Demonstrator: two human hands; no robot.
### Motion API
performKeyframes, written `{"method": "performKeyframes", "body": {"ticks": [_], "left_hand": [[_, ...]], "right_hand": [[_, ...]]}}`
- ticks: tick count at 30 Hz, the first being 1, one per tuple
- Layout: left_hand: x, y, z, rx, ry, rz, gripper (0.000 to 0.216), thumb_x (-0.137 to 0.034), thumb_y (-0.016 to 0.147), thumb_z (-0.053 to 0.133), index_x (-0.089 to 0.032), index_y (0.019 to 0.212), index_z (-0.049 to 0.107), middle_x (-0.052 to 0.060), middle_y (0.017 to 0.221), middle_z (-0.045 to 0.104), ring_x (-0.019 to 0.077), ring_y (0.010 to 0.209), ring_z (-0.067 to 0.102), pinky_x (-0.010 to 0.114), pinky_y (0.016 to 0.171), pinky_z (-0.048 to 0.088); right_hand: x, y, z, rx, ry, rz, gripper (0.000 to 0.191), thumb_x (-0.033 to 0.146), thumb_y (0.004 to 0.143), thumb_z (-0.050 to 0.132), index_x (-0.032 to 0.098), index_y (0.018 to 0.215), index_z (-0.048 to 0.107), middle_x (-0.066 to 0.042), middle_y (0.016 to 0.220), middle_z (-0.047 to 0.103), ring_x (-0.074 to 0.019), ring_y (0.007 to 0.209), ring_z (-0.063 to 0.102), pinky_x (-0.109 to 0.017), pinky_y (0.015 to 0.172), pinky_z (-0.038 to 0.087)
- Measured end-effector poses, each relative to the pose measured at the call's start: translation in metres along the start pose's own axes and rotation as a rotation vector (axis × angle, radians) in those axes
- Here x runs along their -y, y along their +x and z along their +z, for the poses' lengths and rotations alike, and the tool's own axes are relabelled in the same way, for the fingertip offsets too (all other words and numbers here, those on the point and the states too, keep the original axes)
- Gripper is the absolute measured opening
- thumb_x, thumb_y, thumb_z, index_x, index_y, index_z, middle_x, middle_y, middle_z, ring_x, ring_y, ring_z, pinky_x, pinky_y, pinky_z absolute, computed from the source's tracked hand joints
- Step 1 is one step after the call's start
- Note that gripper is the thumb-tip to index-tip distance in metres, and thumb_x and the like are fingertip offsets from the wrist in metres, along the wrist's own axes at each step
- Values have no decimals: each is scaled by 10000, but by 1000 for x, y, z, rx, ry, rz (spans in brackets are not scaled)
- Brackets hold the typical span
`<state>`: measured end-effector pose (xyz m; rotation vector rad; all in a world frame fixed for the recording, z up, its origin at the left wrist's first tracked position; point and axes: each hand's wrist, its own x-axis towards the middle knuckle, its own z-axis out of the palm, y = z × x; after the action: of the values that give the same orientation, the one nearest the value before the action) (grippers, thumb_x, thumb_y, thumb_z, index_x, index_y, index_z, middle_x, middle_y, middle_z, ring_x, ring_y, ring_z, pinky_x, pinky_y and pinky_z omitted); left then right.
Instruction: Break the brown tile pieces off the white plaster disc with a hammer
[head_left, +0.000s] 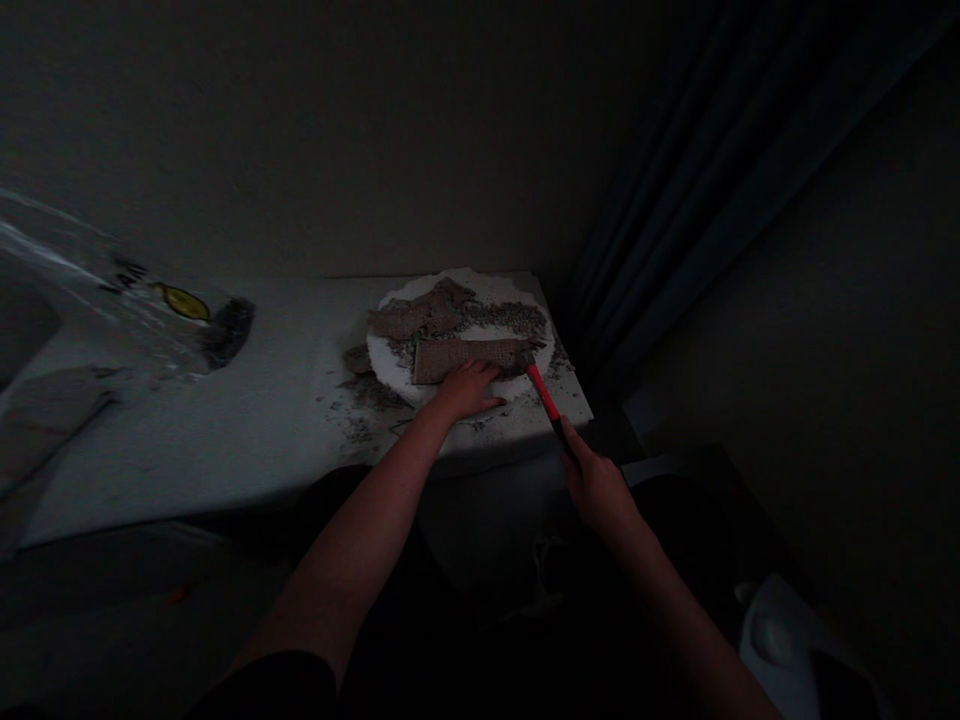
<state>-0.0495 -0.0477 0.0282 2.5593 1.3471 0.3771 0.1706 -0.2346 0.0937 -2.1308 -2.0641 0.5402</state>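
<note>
A grey mesh-backed slab (469, 358) lies on a round white pad (525, 293) at the right end of a white counter (247, 420). My left hand (469, 388) rests flat on the slab's near edge, fingers spread. My right hand (596, 485) is closed round the black grip of a red-handled hammer (541, 390). The hammer's head touches the slab's right end. More broken grey pieces (420, 315) and crumbs lie on the pad behind the slab.
Grey rubble and dust (360, 395) are scattered on the counter beside the pad. A clear plastic bag (112, 290) with a yellow object (184, 302) lies at the left. Dark curtains (712, 180) hang at the right. A white object (780, 640) sits low on the right.
</note>
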Motion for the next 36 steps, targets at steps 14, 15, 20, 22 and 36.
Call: {"method": "performKeyframes", "body": {"ticks": [14, 15, 20, 22, 36], "left_hand": [[11, -16, -9, -92, -20, -85, 582, -471, 816, 674, -169, 1300, 559, 151, 1348, 574, 316, 1277, 489, 432, 1076, 370], [12, -21, -15, -121, 1, -104, 562, -465, 827, 662, -169, 1294, 559, 147, 1337, 579, 310, 1272, 491, 429, 1074, 372], [28, -60, -49, -278, 64, -399, 340, -355, 901, 546, -172, 1183, 593, 116, 1153, 662, 244, 1101, 599, 351, 941, 455], [40, -80, -58, -207, 96, -567, 256, -325, 892, 539, -185, 1085, 632, 98, 1038, 695, 235, 984, 639, 334, 851, 479], [73, -137, -3, 225, 135, -595, 229, -121, 796, 578, -199, 930, 746, 100, 1079, 715, 264, 1036, 649, 324, 879, 475]], "right_hand": [[-12, 2, 14, 25, 65, -7, 605, 261, 995, 381, 228, 1574, 210, -77, 854, 746, -231, 744, 710, -273, 640, 452], [-14, 2, 15, 16, 73, -19, 604, 263, 993, 382, 230, 1573, 216, -80, 875, 748, -231, 748, 711, -274, 641, 453], [-22, 4, 20, 2, 86, -38, 603, 306, 987, 375, 210, 1568, 247, -99, 854, 743, -238, 688, 698, -282, 596, 441], [-24, 4, 22, 4, 90, -57, 613, 326, 978, 382, 202, 1566, 259, -104, 830, 737, -242, 659, 688, -285, 570, 433], [-31, 7, 25, 18, 84, -31, 638, 411, 959, 365, 217, 1560, 280, -120, 858, 737, -278, 680, 700, -317, 576, 475]]}}
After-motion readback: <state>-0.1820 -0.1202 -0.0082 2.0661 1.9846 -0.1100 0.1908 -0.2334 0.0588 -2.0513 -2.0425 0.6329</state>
